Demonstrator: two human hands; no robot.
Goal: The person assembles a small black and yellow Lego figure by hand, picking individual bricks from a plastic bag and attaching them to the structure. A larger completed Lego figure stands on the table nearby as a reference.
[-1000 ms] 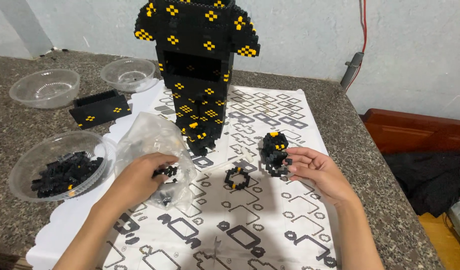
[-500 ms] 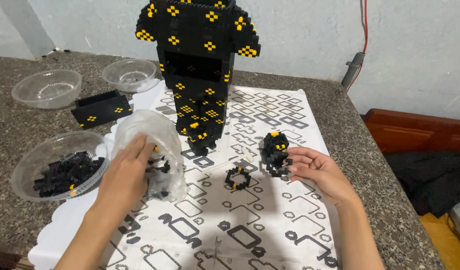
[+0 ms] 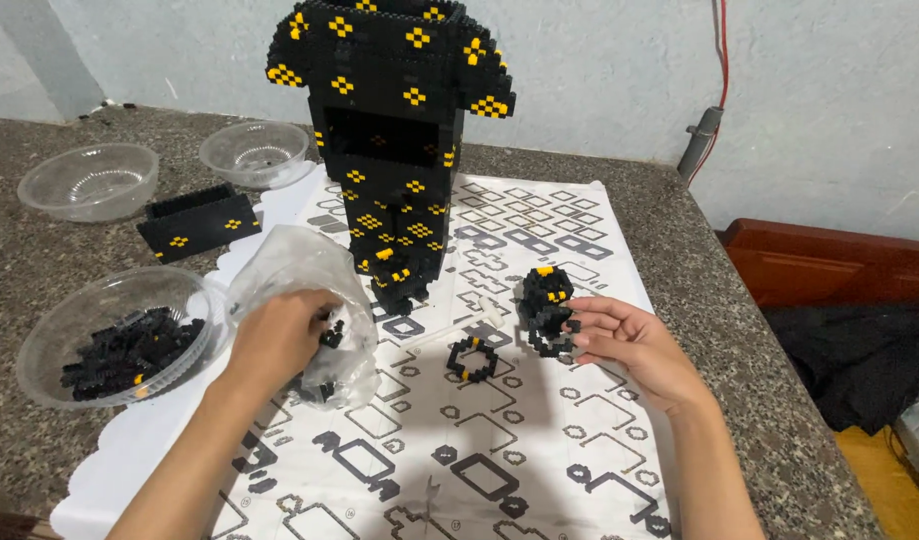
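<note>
A tall black brick model [image 3: 389, 130] with yellow dots stands on the patterned white sheet [image 3: 499, 440] over the stone table [image 3: 39, 250], and it looks largely built, though a dark opening shows near its top and its base is narrow and ragged. The left hand [image 3: 279, 335] is pushed into a clear plastic bag [image 3: 299, 270] of small black pieces, fingers curled inside it; whether they grip a piece I cannot tell. The right hand [image 3: 629, 345] rests on the sheet with its fingers closed lightly around a small black sub-assembly [image 3: 547, 310] with one yellow spot on top, just beside the model's foot. Between the hands lies one small ring of black and yellow bricks [image 3: 471, 358]. By my count there are three clear bowls: two empty ones [image 3: 89, 180] at the back and one [image 3: 109, 335] holding loose black bricks, so many pieces remain. One flat black panel [image 3: 197, 220] lies apart, unattached.
</note>
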